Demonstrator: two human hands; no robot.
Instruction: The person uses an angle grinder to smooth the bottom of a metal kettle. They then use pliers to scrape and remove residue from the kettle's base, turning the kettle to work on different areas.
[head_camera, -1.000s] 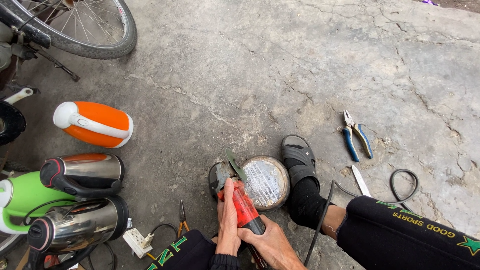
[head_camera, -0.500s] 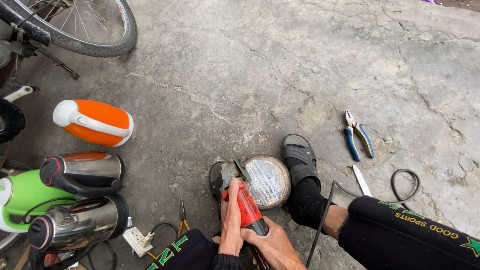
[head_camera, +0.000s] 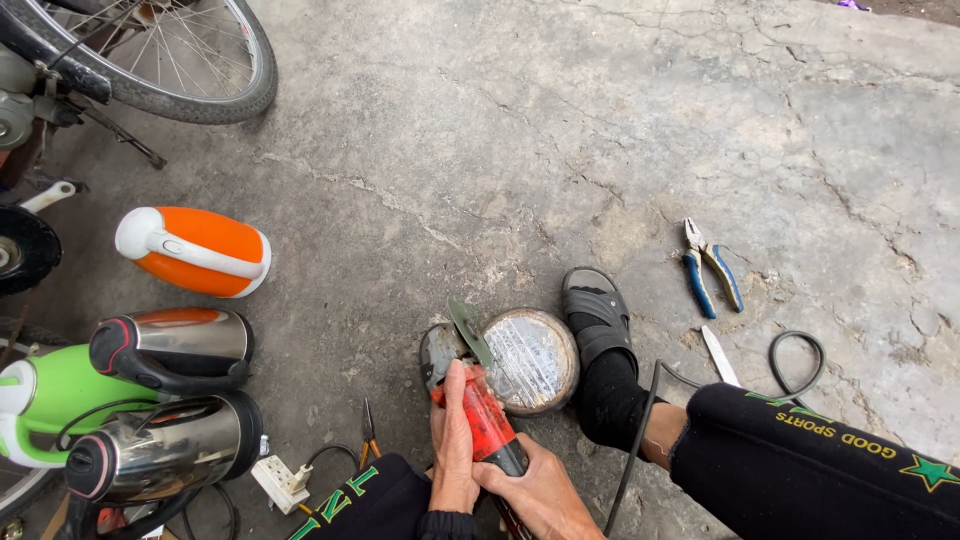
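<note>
My left hand (head_camera: 452, 440) and right hand (head_camera: 538, 492) are both wrapped tight round the red grinder (head_camera: 484, 420), left farther up the body near the head, right lower at the tail end, so the 2 grips together steady the tool. Its thin grey blade (head_camera: 468, 330) stands on edge, tilted, at the left rim of the round base (head_camera: 530, 358), a dull metal disc with a scuffed, whitish face that lies flat on the concrete floor (head_camera: 560, 130). I have the disc between my 2 feet: my sandal (head_camera: 596, 312), black rubber over a black sock, presses against its right edge, and the other foot sits just behind the grinder head, which I take to be how the piece is kept from sliding. The grinder's black cord (head_camera: 640, 430) runs off under my right leg. The floor is rough, grey and cracked. Blue-handled pliers (head_camera: 708, 268) lie well apart on the right, near a looped black cable (head_camera: 796, 362). On the left lie 4 kettles on their sides: an orange kettle (head_camera: 195, 251) with a white handle, a steel kettle (head_camera: 175, 345), a green kettle (head_camera: 55, 400) and another steel one below, all smooth and glossy. A bicycle wheel (head_camera: 190, 60) with thin spokes stands at the top left.
</note>
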